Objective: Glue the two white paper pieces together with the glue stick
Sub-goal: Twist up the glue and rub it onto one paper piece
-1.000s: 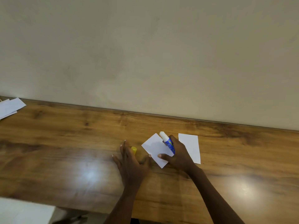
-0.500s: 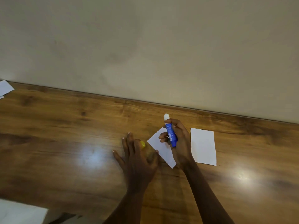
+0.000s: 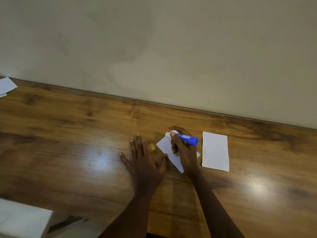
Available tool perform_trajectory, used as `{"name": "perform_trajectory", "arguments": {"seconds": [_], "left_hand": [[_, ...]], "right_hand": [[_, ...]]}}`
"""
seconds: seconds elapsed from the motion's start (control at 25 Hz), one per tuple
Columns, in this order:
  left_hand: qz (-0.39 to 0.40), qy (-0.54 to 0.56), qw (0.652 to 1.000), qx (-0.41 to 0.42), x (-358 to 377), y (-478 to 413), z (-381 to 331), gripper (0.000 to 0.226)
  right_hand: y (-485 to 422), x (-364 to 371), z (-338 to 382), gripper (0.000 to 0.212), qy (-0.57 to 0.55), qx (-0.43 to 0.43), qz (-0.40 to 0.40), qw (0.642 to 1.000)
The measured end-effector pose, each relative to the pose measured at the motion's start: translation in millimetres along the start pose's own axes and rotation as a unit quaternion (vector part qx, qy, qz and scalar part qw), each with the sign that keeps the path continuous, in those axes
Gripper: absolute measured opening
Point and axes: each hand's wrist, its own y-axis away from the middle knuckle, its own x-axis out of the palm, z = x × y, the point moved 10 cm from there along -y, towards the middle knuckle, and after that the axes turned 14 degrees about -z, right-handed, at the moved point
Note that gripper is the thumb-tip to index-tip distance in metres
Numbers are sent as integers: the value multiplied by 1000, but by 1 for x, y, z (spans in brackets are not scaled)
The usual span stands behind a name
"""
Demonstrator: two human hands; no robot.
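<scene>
- The right hand covers the middle of the tilted white paper.
- The left hand hides most of a yellow cap.
- The frame's left edge cuts off loose papers at upper left.

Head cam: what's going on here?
A person is gluing paper at a wooden table. The right hand has a grip on a blue glue stick, its white tip at the far corner of a tilted white paper piece. The left hand lies flat beside it. The second paper piece lies apart to the right, untouched.
</scene>
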Motion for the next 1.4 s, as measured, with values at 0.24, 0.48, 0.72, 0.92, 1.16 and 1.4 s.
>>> {"name": "perform_trajectory", "arguments": {"seconds": [0.24, 0.48, 0.72, 0.92, 1.16, 1.4], "left_hand": [[3, -3, 1000, -2, 3, 1, 2, 60], [3, -6, 1000, 1, 3, 1, 2, 57], [6, 3, 1000, -4, 2, 1, 2, 58], [10, 2, 1000, -4, 2, 1, 2, 56], [3, 4, 1000, -8, 1, 0, 0, 58], [4, 4, 1000, -11, 0, 0, 0, 58]], "right_hand": [[6, 9, 0, 15, 124, -49, 6, 991], [4, 15, -6, 17, 191, -54, 37, 979], [4, 26, 11, 21, 204, -142, 109, 962], [3, 15, 16, 28, 213, -192, 45, 957], [-6, -5, 24, 26, 198, -212, -82, 954], [-10, -15, 23, 27, 187, -187, -129, 956]]}}
